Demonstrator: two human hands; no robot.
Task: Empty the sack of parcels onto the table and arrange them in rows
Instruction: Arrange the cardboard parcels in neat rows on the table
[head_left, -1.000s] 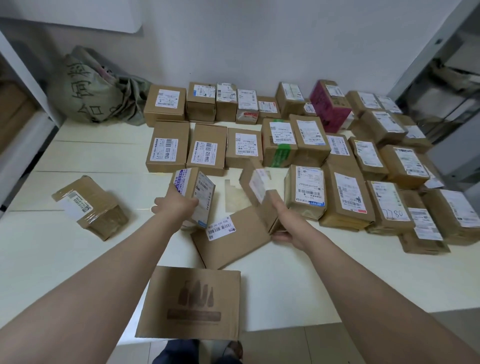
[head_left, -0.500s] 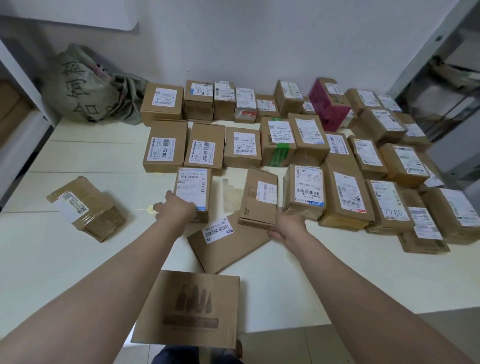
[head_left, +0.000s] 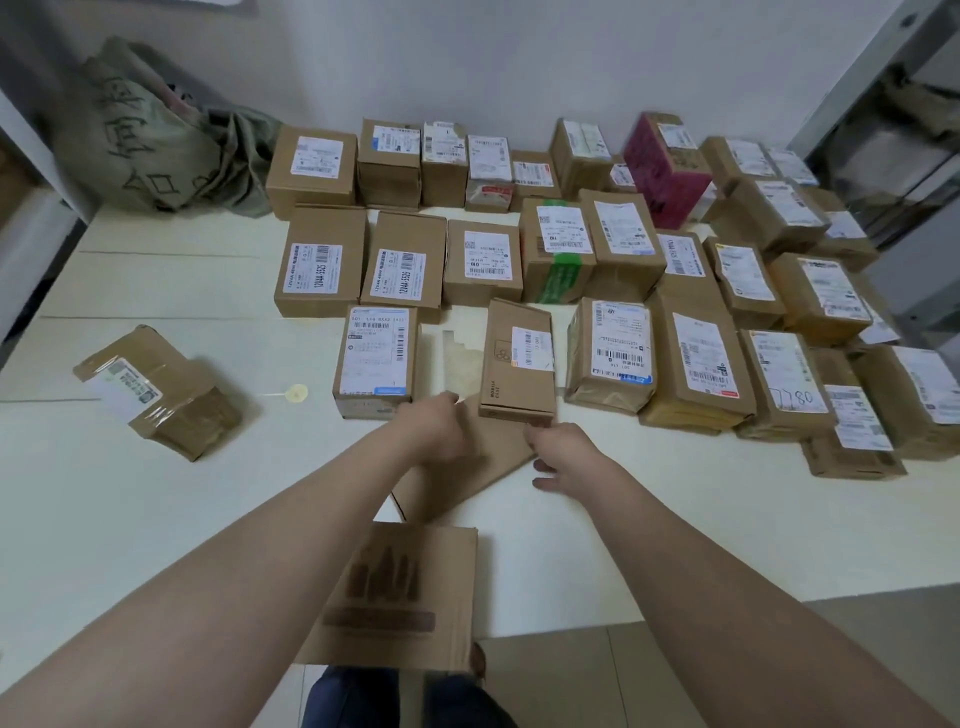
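Note:
Brown labelled parcels lie in three rows across the white table (head_left: 156, 519), among them a pink box (head_left: 667, 166). At the left end of the front row a white-labelled box (head_left: 376, 358) and a narrow box (head_left: 519, 358) lie flat. Just in front of them a flat cardboard parcel (head_left: 467, 467) lies askew. My left hand (head_left: 434, 426) lies blurred on its far corner, fingers curled over the edge. My right hand (head_left: 563, 452) is at its right corner with fingers apart. The grey-green sack (head_left: 156, 145) slumps at the back left against the wall.
A taped parcel (head_left: 161, 389) lies alone on the left of the table. A flat box printed with bottles (head_left: 400, 597) overhangs the front edge. A small round sticker (head_left: 297, 393) lies on the tabletop. Metal shelving (head_left: 909, 156) stands at the right.
Both hands laid their boxes flat in the front row and let go. They then drew back to the flat parcel in front, the left hand landing on top of it.

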